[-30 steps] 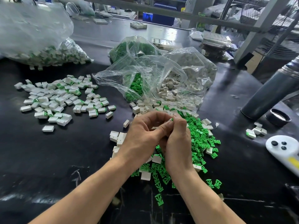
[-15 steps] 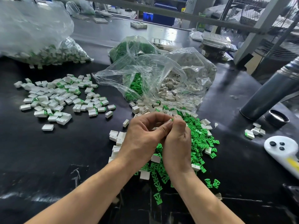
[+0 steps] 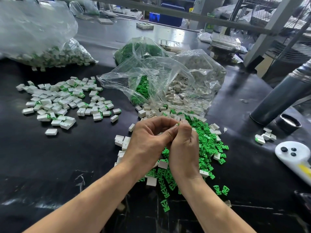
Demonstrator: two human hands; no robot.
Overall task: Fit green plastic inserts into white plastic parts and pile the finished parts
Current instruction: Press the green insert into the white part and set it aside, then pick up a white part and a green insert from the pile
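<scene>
Two hands: left hand and right hand meet above the green inserts.
Fingers: curled together, pinching one small white part.
Finished pile: left of the hands, on the counter.

Bright, even overhead light. Pale glare streaks the glossy black worktop. Wide-angle bending at edges; far background soft.

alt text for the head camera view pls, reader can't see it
Both hands, left hand and right hand, pinch a small part together above loose green inserts on a black table. Finished white parts lie scattered to the left, open plastic bags behind.
</scene>
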